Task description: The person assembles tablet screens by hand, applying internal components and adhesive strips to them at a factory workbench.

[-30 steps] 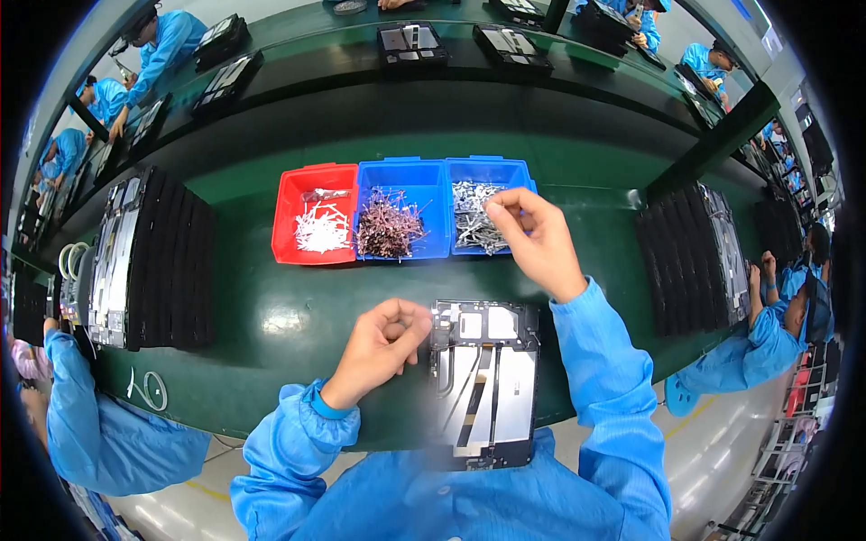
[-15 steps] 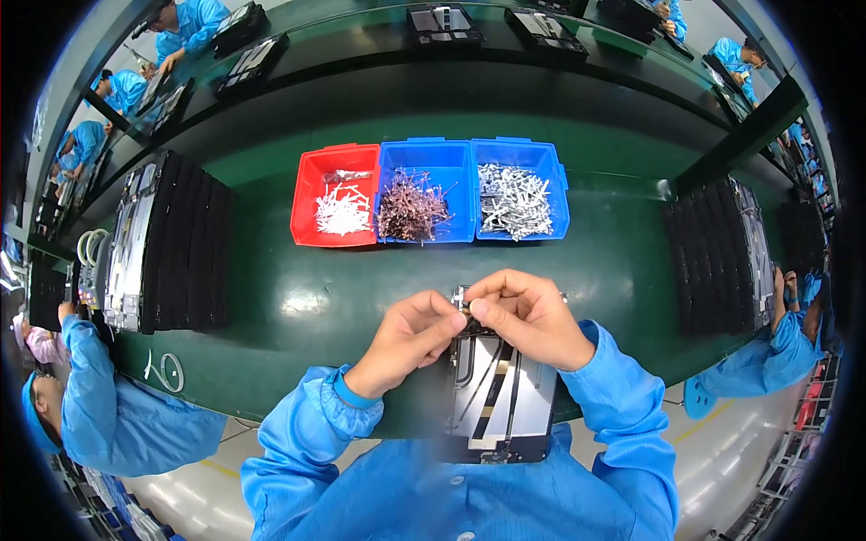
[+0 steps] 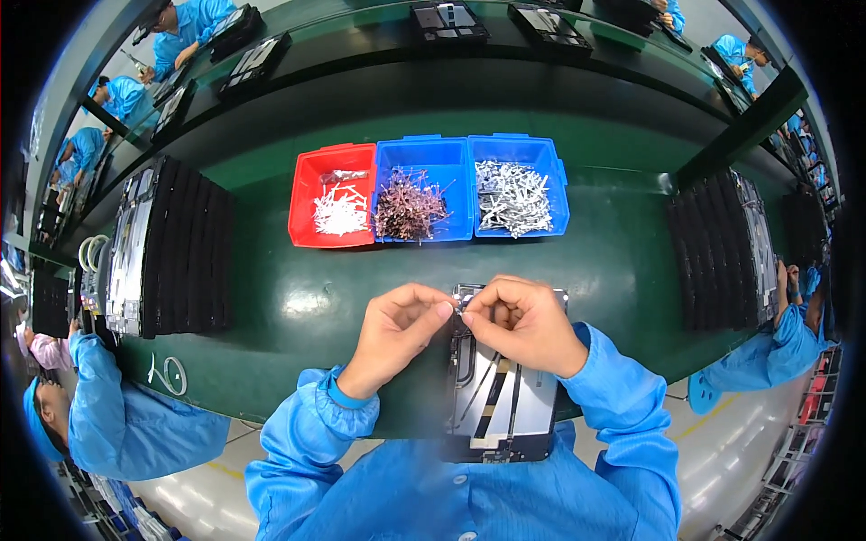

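One opened device: at the near edge of the table, partly beneath the right hand.
Left hand: at its upper left corner, fingertips pinched.
Right hand: pinched just beside; cannot tell what either grasps.
Three bins: beyond both hands.

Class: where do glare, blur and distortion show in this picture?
Head view: a glare spot on the table, left of the hands; head view: blur over the lower left edge of the device; head view: the shelf bowed into an arch.
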Tool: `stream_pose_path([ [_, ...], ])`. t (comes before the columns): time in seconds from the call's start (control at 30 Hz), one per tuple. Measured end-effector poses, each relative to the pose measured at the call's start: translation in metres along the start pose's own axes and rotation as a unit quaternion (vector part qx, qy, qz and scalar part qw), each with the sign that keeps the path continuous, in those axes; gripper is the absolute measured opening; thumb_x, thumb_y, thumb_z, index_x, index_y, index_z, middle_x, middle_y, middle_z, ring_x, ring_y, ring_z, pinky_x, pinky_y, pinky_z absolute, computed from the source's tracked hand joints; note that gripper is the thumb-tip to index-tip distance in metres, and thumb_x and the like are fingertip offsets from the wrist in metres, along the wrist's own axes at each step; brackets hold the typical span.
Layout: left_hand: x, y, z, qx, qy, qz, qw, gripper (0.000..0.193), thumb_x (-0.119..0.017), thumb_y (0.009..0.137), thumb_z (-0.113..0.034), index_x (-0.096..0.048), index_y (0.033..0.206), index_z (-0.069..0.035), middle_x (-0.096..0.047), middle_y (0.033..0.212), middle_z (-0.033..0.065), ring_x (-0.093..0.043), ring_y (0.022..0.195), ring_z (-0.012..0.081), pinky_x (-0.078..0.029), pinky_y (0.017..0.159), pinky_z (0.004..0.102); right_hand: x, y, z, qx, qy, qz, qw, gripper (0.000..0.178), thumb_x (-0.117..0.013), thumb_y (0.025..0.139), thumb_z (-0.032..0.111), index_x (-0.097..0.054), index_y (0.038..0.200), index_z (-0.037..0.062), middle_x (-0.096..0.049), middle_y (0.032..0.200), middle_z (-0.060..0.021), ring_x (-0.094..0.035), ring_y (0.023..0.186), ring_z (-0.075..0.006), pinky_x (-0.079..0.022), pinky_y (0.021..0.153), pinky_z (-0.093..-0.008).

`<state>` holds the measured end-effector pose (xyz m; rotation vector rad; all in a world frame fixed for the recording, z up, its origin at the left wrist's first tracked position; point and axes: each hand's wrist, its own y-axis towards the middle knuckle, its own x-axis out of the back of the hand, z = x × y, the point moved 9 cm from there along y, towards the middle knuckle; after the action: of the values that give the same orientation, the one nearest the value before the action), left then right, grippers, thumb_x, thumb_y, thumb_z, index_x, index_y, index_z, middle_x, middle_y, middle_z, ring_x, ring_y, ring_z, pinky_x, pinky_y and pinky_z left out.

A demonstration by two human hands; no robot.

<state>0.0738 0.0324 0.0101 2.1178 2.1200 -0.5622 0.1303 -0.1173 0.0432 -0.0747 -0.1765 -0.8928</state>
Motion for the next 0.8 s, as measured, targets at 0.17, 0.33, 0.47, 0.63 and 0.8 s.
stream_pose_path([
  [0.17,0.003,-0.003,0.004,0.035,0.035,0.001,0.999,0.01,-0.069,0.101,-0.011,-0.071,0.107,-0.003,-0.069,0.088,-0.0026,-0.053,0.068,-0.0004,-0.035,0.053,0.0172,-0.001,-0.001,0.018,0.042,-0.063,-0.005,0.997,0.008,-0.079,0.086,0.004,-0.073,0.089,0.0014,-0.064,0.08,-0.0007,-0.047,0.055,-0.0027,-0.035,0.049,-0.022],
  [0.33,-0.003,-0.002,0.014,0.113,0.0,0.04,0.993,0.01,-0.066,0.102,-0.014,-0.067,0.102,-0.005,-0.057,0.074,-0.0055,-0.045,0.059,0.0007,-0.029,0.048,0.0189,-0.004,-0.01,0.037,0.196,-0.179,-0.026,0.964,0.012,-0.081,0.081,0.003,-0.077,0.093,0.0051,-0.068,0.085,-0.0044,-0.055,0.054,-0.0092,-0.044,0.049,-0.0263],
  [0.47,0.007,-0.001,0.021,0.141,0.01,0.016,0.99,0.007,-0.064,0.104,-0.017,-0.064,0.102,-0.01,-0.052,0.07,-0.008,-0.043,0.057,0.0008,-0.029,0.048,0.0186,-0.009,-0.019,0.054,0.277,-0.225,-0.027,0.934,0.014,-0.081,0.081,0.008,-0.077,0.094,0.0108,-0.07,0.085,-0.0036,-0.067,0.067,-0.0219,-0.055,0.057,-0.0346],
  [0.63,0.084,0.003,-0.04,-0.172,0.1,-0.294,0.935,0.009,-0.065,0.105,-0.016,-0.064,0.099,-0.009,-0.053,0.07,-0.0099,-0.041,0.056,-0.0017,-0.03,0.048,0.0188,-0.001,-0.025,0.065,0.269,-0.134,-0.049,0.953,0.016,-0.082,0.081,0.003,-0.077,0.095,0.007,-0.072,0.086,-0.0054,-0.064,0.06,-0.0162,-0.05,0.051,-0.0301],
  [0.8,0.119,0.0,-0.072,-0.286,0.322,-0.362,0.827,0.018,-0.064,0.105,-0.013,-0.069,0.11,0.004,-0.05,0.069,-0.0082,-0.039,0.06,-0.0004,-0.028,0.051,0.0193,0.008,-0.026,0.045,0.168,-0.043,-0.061,0.983,0.011,-0.079,0.083,0.001,-0.076,0.094,0.0032,-0.071,0.079,-0.0048,-0.055,0.052,-0.0062,-0.04,0.047,-0.0237],
])
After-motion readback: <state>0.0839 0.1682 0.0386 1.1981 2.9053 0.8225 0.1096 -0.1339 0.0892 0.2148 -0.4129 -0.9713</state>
